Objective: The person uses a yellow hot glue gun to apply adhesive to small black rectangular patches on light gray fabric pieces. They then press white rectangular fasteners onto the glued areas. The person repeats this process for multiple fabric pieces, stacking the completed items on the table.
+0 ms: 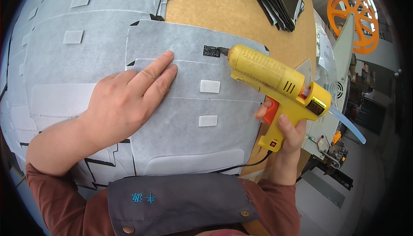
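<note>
My right hand (292,135) grips a yellow hot glue gun (269,70) by its handle, fingers round the orange trigger. A pale blue glue stick (350,126) pokes out of the gun's back end. The dark nozzle meets or hovers just over the right end of a small black rectangular patch (211,51); contact is hard to tell. That patch lies on a light grey fabric panel (172,120). Flat on the panels, with fingers stretched out, rests my left hand (120,96), holding nothing. White rectangular tabs (210,86) sit on the panels below the patch.
Overlapping grey panels (47,64) cover the left side of the brown tabletop (193,6). A stack of black sheets (279,3) lies at the far edge. The gun's black cord (254,163) runs across the near panel. An orange spoked reel (352,21) stands beyond the table at right.
</note>
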The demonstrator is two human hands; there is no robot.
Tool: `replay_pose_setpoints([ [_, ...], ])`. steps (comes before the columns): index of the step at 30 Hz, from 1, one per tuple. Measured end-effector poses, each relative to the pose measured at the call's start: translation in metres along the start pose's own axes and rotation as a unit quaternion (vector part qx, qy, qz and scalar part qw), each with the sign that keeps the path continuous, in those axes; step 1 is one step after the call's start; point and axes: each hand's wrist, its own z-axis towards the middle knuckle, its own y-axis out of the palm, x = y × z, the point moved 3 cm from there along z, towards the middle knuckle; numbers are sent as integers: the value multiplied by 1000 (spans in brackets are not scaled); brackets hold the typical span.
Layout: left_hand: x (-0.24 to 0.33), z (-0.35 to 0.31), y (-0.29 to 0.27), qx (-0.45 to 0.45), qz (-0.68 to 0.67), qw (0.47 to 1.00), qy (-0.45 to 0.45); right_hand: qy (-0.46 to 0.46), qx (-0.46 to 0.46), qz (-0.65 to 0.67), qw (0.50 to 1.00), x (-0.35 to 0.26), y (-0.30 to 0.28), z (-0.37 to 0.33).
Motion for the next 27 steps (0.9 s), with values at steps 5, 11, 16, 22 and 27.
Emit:
replay_pose_setpoints([
  [5,0,0,0,-3,1,1000,1,-4,-1,5,1000,2,-1,0],
  [11,0,1,-1,-4,3,1000,3,-2,-3,15,1000,2,-1,-3],
  [16,0,0,-1,2,4,1000,0,-6,-3,24,1000,-2,7,-2],
  [22,0,0,-2,-8,-1,1000,-1,4,-43,1,999,-2,8,7],
  [27,0,0,0,-13,-2,1000,-4,10,-52,4,999,-1,7,7],
])
